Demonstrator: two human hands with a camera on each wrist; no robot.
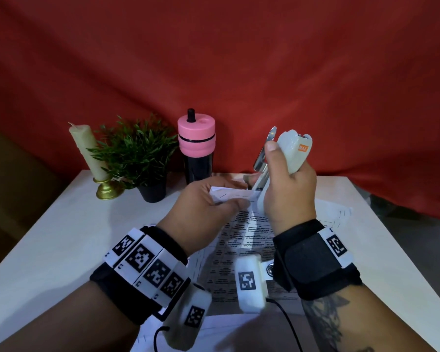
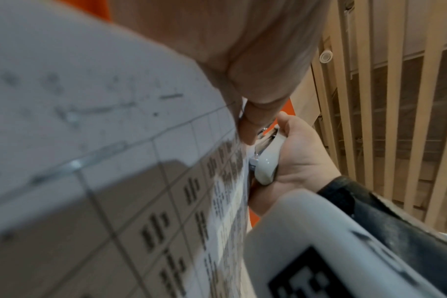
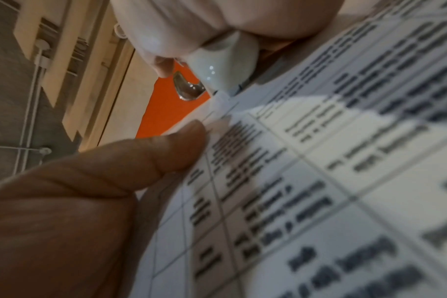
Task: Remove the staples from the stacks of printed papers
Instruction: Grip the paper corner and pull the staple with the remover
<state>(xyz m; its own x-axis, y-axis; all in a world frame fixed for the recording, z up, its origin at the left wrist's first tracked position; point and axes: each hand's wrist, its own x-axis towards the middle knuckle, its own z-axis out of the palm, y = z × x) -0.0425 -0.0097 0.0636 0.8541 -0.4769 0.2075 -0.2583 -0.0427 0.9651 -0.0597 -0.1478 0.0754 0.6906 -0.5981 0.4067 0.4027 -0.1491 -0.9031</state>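
Note:
My left hand [image 1: 208, 207] pinches the upper edge of a stapled stack of printed papers [image 1: 247, 240] and holds it lifted off the white table [image 1: 48, 237]. Several staples [image 1: 235, 196] run along that folded edge. My right hand [image 1: 287, 184] grips a white stapler [image 1: 294, 153], held upright with its metal arm swung open and its lower end pressed against the paper's edge. In the left wrist view the stapler [image 2: 265, 161] sits beside the paper [image 2: 115, 161]; in the right wrist view its tip [image 3: 222, 70] meets the sheet [image 3: 319, 181] just past my left thumb [image 3: 140, 161].
At the back of the table stand a cream candle [image 1: 88, 151] on a gold holder, a small potted plant [image 1: 140, 158] and a black bottle with a pink lid [image 1: 197, 146]. More stapled sheets [image 1: 335, 214] lie flat at the right. A red cloth [image 1: 214, 59] hangs behind.

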